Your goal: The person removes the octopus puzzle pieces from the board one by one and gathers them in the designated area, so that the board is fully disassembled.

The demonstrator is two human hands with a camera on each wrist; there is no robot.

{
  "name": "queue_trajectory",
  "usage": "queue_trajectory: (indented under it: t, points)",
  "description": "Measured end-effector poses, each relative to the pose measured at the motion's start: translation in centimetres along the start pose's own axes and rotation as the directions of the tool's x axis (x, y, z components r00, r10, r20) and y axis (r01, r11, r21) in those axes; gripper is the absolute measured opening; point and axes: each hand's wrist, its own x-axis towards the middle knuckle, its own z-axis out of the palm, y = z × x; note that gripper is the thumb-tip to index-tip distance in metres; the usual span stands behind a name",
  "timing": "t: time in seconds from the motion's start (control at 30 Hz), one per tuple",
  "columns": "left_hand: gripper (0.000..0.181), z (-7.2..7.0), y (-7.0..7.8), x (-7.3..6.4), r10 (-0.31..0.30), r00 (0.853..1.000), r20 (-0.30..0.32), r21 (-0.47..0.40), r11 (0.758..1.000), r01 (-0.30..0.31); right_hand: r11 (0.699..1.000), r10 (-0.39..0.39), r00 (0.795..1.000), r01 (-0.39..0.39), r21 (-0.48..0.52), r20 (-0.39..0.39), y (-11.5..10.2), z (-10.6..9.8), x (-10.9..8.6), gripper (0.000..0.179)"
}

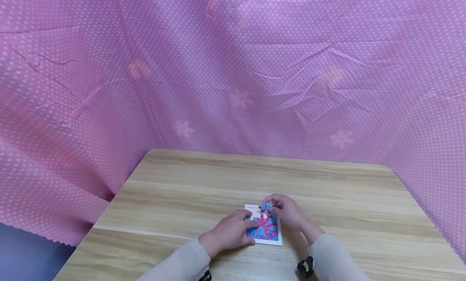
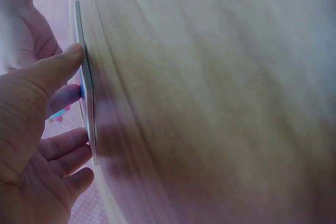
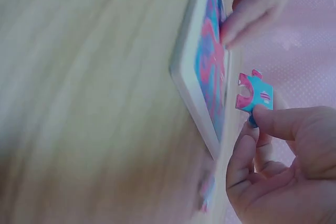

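A jigsaw puzzle with a pink octopus on blue, in a white tray point(image 1: 281, 232), lies on the table; white bare tray shows at its upper left. My left hand point(image 1: 233, 229) rests over the tray's left side. In the left wrist view its thumb point(image 2: 71, 56) touches the tray's edge and the other fingers spread over the puzzle. My right hand point(image 1: 288, 211) is at the tray's upper right corner. Between thumb and fingertips it pinches a blue and pink puzzle piece point(image 3: 260, 94), raised above the tray.
Another small piece point(image 3: 206, 192) lies on the wooden table point(image 1: 174, 204) beside the tray in the right wrist view. A pink dotted curtain point(image 1: 233, 78) hangs around the table's back and sides. Dark bands point(image 1: 306, 267) sit at both wrists.
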Motion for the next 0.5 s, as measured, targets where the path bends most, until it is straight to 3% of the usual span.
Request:
queue_trajectory:
  t: [0.17,0.5]
  points:
    - [0.049,-0.1,0.0,0.1,-0.025,0.999,0.027,-0.033,0.999,0.026,0.999,0.02,1.0,-0.02,0.036,-0.009,0.6,-1.7,-0.3,0.024]
    - [0.05,-0.1,0.0,0.1,-0.065,0.996,0.054,-0.056,0.996,0.068,0.998,0.065,0.997,-0.065,-0.007,-0.035,2.8,-5.0,-1.4,0.023]
